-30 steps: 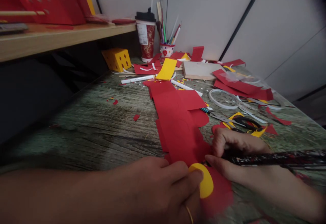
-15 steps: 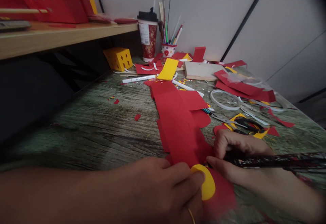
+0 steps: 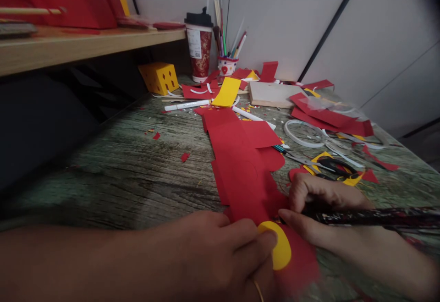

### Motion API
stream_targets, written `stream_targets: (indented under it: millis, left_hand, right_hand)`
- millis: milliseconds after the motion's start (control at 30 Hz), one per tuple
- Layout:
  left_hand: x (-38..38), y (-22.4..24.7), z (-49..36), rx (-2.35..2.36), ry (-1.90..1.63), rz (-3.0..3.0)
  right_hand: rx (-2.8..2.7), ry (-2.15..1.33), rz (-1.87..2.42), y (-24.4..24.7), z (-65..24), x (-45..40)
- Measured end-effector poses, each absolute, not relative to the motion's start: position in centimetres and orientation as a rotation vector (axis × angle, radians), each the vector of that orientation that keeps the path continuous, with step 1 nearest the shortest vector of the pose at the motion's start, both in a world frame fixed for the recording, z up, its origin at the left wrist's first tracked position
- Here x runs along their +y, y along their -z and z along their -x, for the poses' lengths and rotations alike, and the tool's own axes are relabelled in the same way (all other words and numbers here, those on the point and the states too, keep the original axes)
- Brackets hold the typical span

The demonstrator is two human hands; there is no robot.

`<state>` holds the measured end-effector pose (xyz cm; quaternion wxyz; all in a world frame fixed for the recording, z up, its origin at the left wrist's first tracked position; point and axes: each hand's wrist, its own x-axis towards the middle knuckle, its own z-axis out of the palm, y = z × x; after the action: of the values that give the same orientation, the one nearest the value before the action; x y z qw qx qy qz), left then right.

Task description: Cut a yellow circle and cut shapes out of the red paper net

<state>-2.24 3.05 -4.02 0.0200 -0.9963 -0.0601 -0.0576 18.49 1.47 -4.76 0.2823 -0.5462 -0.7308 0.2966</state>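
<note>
My left hand is closed, its fingertips pinching and pressing a yellow paper oval onto red paper. A gold ring or band shows low on that hand. In my right hand is a long, dark, patterned pen-like tool, gripped between thumb and fingers. Its tip is hidden, close to the upper right edge of the oval. Further from me, overlapping red paper strips run across the table. Beyond my right hand lie scissors with black handles, on yellow paper scraps.
At the back stand a lidded paper cup, a pen pot and a yellow paper box. White markers, a wooden block and white paper-strip coils lie about. A wooden shelf overhangs the left.
Almost nothing differs. The view has shifted very slightly, and the rear end of the tool in my right hand has tilted a touch lower.
</note>
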Motion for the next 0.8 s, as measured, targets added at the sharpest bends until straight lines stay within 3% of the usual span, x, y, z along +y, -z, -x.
stream_targets:
  millis: [800]
  left_hand:
    - [2.91,4.17,2.27,-0.252,0.187,3.057]
  right_hand:
    - [-1.77,-0.869,1.634,4.36,-18.01,1.35]
